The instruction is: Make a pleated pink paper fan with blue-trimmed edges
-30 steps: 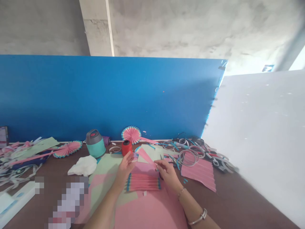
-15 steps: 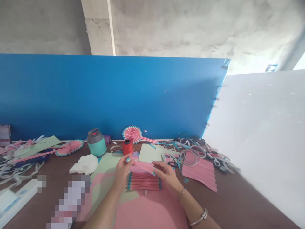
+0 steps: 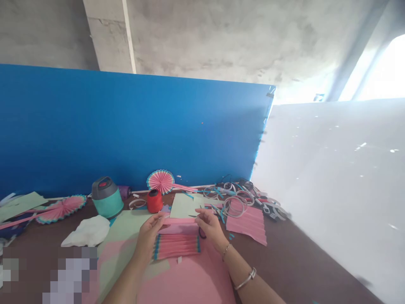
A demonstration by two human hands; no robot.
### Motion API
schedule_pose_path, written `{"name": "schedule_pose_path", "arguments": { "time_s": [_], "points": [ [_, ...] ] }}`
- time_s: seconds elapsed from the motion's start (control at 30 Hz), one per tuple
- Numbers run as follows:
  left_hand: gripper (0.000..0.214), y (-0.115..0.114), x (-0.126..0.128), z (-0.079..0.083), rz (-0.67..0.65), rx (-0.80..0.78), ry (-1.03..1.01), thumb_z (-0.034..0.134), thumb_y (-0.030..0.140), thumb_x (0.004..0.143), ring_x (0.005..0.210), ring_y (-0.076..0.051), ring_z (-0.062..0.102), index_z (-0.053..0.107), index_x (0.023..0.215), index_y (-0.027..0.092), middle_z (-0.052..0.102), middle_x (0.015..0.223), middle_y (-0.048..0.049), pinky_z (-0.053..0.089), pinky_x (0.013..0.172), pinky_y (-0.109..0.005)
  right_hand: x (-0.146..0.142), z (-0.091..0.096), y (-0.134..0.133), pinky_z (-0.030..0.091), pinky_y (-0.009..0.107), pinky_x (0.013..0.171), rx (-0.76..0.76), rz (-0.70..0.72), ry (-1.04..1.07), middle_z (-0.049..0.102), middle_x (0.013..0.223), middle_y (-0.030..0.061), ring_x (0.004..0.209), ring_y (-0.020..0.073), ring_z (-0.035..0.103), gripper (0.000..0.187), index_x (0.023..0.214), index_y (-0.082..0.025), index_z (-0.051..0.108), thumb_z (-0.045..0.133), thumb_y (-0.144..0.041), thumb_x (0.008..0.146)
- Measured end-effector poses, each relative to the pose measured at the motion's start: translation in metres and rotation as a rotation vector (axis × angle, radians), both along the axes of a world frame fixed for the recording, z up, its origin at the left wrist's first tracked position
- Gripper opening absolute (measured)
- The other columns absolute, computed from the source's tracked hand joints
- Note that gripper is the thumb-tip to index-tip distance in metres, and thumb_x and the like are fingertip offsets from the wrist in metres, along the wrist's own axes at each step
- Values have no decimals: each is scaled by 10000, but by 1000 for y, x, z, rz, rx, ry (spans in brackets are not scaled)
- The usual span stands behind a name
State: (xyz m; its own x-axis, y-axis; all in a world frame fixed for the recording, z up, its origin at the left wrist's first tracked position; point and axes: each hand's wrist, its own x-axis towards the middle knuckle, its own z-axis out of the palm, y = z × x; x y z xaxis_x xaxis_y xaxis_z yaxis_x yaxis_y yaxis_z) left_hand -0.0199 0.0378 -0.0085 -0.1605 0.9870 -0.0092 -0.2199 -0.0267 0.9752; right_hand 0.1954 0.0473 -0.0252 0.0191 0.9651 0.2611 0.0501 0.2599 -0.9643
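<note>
A narrow pink paper strip [image 3: 179, 221] is stretched level between my two hands. My left hand [image 3: 148, 236] pinches its left end, and the fingers of my right hand [image 3: 211, 230] are closed on the right end. Just below lies a pleated pink paper [image 3: 177, 246] with blue-edged sides, its folds running crosswise. Part of a pair of scissors [image 3: 201, 232] shows beside my right hand, which covers the rest. Under all this spreads a large pink sheet [image 3: 186, 283], and a pale green sheet [image 3: 186, 204] lies beyond the strip.
Behind the hands stand a red thread spool [image 3: 155, 202], a pink paper fan [image 3: 160, 181] and a teal jug [image 3: 107, 202]. White tissue [image 3: 87, 231] lies to the left. On the right are tangled bands [image 3: 236, 206] and a creased pink sheet [image 3: 248, 226]. A blue partition [image 3: 133, 126] closes the back.
The pink strip has gone from a tilted, wider face to a level, narrow band between my hands. My view has turned right, so the table things appear further left.
</note>
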Motion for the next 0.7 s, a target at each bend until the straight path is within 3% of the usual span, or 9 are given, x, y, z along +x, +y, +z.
{"name": "schedule_pose_path", "arguments": {
  "time_s": [0.1,0.27,0.43,0.53,0.7],
  "points": [
    [478,0,-1,0,-52,0,41,715,481,584,730,-229,680,633,922,154,681,894,-61,480,719,-313,3,-2,5,432,250,577,27,-40,-27,583,679,3,625,138,545,329,970,-153,606,581,-365,720],
    [448,-1,0,1,-29,10,96,685,513,604,739,-251,692,617,879,167,693,809,-46,484,713,-313,28,8,10,458,282,638,54,-358,-635,665,784,63,729,184,595,335,928,-166,658,372,-326,860],
    [432,-1,2,3,61,-21,69,679,517,583,695,-227,685,578,824,173,678,706,-14,485,675,-294,75,27,9,376,452,796,-87,-638,-973,626,917,209,994,351,510,215,753,-119,686,472,-131,740],
    [413,2,-1,-1,98,21,197,648,523,605,734,-234,670,601,811,169,685,703,-35,482,688,-301,88,31,10,361,454,811,-142,-681,-1154,622,946,204,1021,355,492,202,751,-134,694,506,-92,691],
    [266,10,-7,-17,99,85,557,569,458,660,785,-247,644,632,713,204,704,759,-50,467,704,-312,85,33,14,334,432,854,-124,-653,-1288,627,966,169,1019,326,490,183,760,-146,696,533,-142,677]
  ]
}}
